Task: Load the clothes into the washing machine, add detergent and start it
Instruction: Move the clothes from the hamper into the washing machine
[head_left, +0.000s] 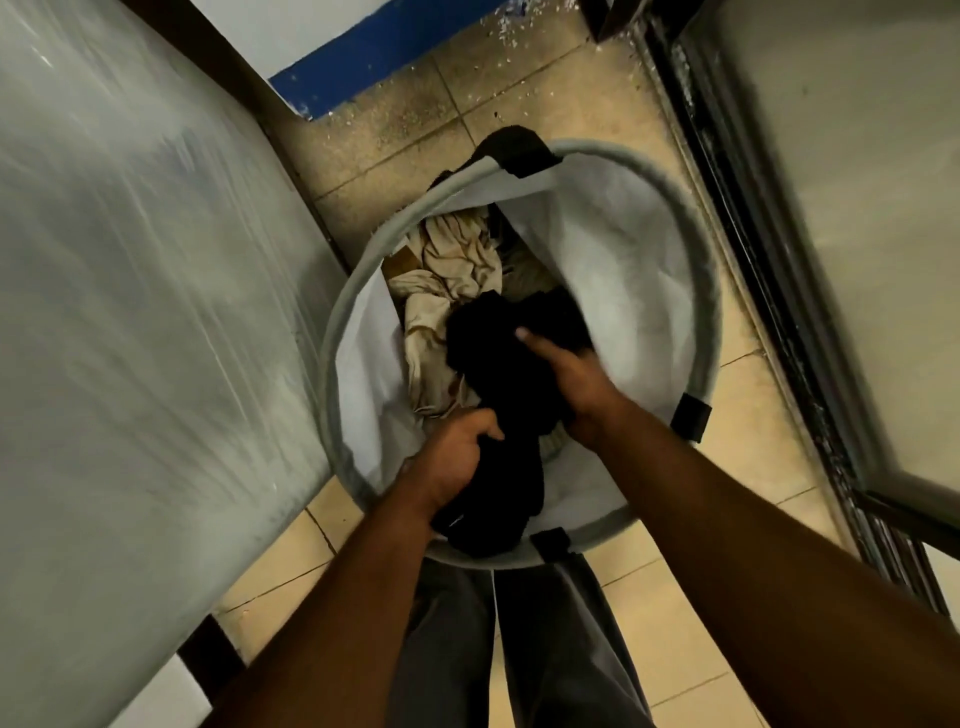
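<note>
**Over the laundry basket: both hands at a black garment**

Down in the head view, a round grey laundry basket (711, 332) with a pale lining stood on the beige tiled floor (691, 597), just ahead of the person's grey trousers (566, 649). Black handles (691, 418) were sewn onto its rim at the far, right and near sides.

Inside, a black garment (498, 374) lay on top of the load. It ran from the middle of the basket to the near rim, where part of it hung over the edge. Crumpled beige clothes (452, 270) filled the far left of the basket, partly under the black cloth.

The left hand (457, 447) was at the near left of the garment. Its fingers were clenched round a bunched fold of the black cloth, with the knuckles up.

The right hand (576, 379) was on the garment's right side, farther in. One digit lay straight along the top of the cloth, pointing far and left. The other fingers were smeared by blur, so a grasp could not be told.

Left of the basket rose a large grey panel (130, 312), badly blurred. A dark door track (753, 260) ran along the right, and a blue skirting strip (374, 52) crossed the far wall.
</note>
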